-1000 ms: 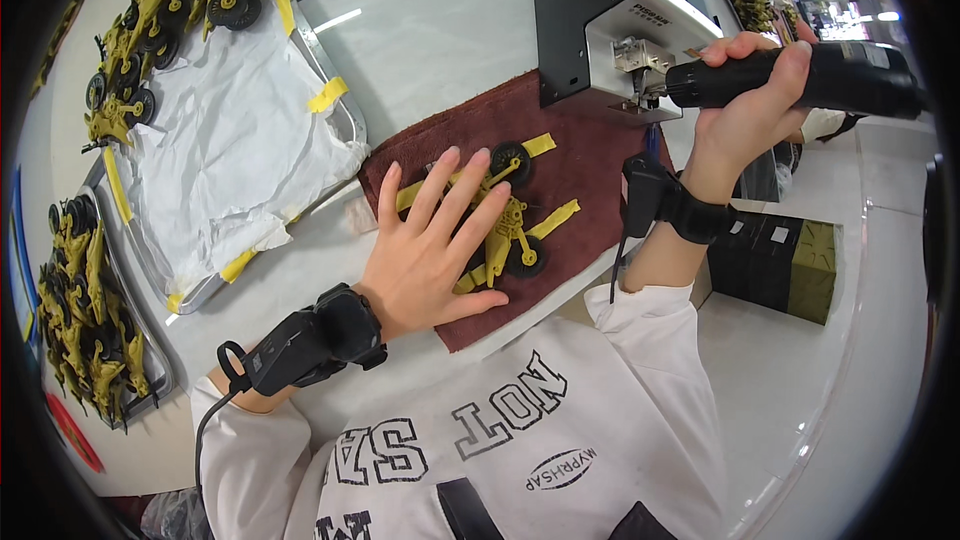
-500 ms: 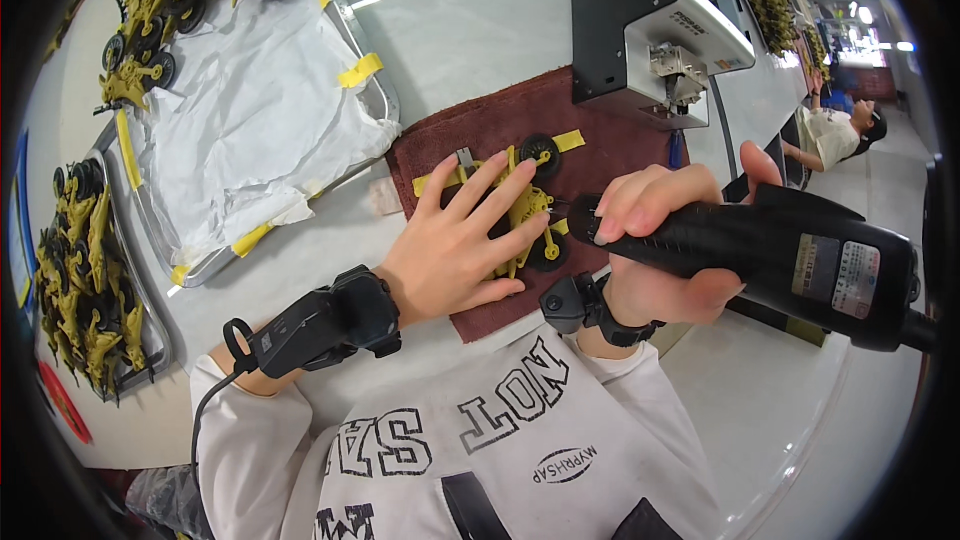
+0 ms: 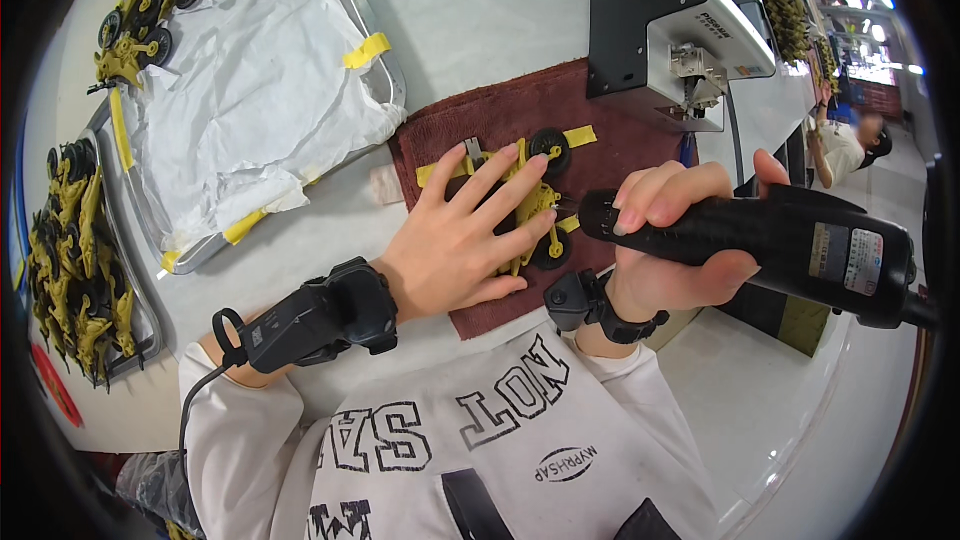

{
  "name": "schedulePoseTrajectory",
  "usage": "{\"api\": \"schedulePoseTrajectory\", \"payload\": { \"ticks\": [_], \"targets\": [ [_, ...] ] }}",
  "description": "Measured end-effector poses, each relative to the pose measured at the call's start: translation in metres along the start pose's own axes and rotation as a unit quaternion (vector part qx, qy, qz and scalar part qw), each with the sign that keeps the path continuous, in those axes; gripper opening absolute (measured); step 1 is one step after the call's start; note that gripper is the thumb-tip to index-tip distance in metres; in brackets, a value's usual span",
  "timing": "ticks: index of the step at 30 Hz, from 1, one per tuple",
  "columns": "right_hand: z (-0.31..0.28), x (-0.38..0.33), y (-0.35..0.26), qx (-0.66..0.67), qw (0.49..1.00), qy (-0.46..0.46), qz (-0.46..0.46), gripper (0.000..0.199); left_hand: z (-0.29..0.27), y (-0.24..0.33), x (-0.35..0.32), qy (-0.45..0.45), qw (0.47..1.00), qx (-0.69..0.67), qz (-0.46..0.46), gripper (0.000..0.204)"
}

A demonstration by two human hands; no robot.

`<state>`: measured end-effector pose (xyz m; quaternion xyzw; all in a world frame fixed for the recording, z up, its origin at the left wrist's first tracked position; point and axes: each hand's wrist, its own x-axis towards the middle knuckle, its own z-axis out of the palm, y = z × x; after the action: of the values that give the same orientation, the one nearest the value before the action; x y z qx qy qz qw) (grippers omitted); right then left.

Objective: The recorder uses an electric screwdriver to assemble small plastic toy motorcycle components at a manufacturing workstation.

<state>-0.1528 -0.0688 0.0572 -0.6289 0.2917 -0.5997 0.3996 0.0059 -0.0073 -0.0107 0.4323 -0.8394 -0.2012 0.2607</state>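
Note:
My left hand (image 3: 465, 235) lies flat with fingers spread on a yellow toy vehicle (image 3: 535, 202) with black wheels, pressing it onto a dark red towel (image 3: 500, 120). My right hand (image 3: 670, 240) grips a black electric screwdriver (image 3: 780, 245), held level, its front end close to the toy's right side beside a wheel. The tool's tip is hidden behind my fingers and the toy. Both wrists carry black strapped devices.
A black and grey machine (image 3: 670, 30) stands behind the towel. A metal tray (image 3: 250, 100) lined with white paper holds yellow toys at its far corner. Another tray (image 3: 75, 260) of yellow toys sits at the left. Another person (image 3: 845, 145) is at far right.
My right hand has brought the screwdriver down from beside the machine to the toy's right side. My left hand stays pressed on the toy.

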Motion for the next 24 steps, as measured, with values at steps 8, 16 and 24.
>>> {"api": "schedulePoseTrajectory", "payload": {
  "ticks": [8, 16, 24],
  "targets": [
    [0.005, -0.001, 0.007, 0.043, 0.998, -0.007, 0.038, 0.071, 0.000, -0.002, 0.000, -0.011, 1.000, -0.010, -0.004, 0.062],
    [-0.004, 0.001, 0.008, 0.127, 0.986, -0.102, 0.031, 0.073, -0.002, 0.000, -0.001, -0.016, 1.000, -0.005, 0.000, 0.059],
    [-0.055, 0.096, -0.012, -0.126, 0.958, 0.204, -0.155, 0.056, 0.004, -0.001, -0.001, -0.013, 1.000, -0.008, -0.004, 0.060]
  ]
}}
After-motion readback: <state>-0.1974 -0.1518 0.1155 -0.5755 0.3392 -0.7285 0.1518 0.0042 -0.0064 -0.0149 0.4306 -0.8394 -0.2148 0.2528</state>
